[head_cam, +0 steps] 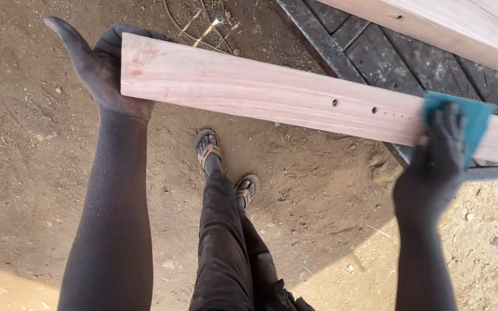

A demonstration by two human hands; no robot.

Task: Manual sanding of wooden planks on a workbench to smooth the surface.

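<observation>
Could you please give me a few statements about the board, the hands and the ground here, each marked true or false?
1. The left hand supports one end of the board with an open palm. True.
2. The right hand presses a red brick onto the board. False: it holds a blue-green sheet, seemingly sandpaper.
3. The board has small holes on its face. True.
4. The person stands on a tiled floor. False: it is bare dirt.
5. The person wears sandals. True.
</observation>
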